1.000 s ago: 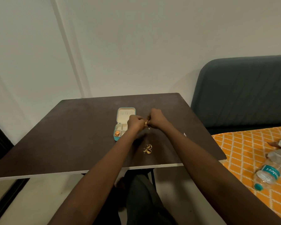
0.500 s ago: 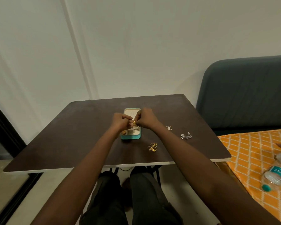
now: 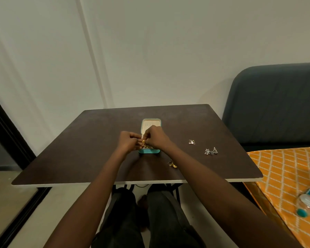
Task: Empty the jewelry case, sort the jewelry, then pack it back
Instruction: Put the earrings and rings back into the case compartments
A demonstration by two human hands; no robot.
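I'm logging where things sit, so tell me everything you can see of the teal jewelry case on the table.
The jewelry case is small and rectangular with rounded corners, teal outside and cream inside. It lies open on the dark table, its lid laid back toward the wall and showing a pale lining. The left hand and right hand, pinching a small gold piece above it, hide most of the tray, so its contents cannot be told. Only the near teal wall shows clearly.

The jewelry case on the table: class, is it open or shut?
Open. The case lies with its lid folded back flat, pale lining facing up, behind both hands pinching a gold piece.
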